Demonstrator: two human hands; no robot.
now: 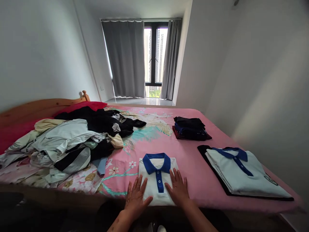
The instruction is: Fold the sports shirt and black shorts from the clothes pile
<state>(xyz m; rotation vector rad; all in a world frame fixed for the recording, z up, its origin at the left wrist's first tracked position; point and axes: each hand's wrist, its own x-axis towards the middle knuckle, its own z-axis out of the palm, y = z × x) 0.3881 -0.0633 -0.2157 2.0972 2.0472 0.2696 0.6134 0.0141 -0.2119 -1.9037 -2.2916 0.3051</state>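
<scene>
I'm not seeing parts of the front polo (158,180): left hand (137,194) and right hand (178,187) are covering both sides at the near edge of the bed (190,164). Frame bottom is cutting both forearms (123,220). Left edge: clothes pile (65,135) is overlapping too much for me to count pieces; frame is clipping it, headboard (36,108) too. Near-right corner: badge (270,179) on the second polo (231,170) is coming through too small to read; that polo is hiding most of a black garment (203,150). Below the near edge, shadow is masking a pale thing (161,228) I'm not identifying.
</scene>
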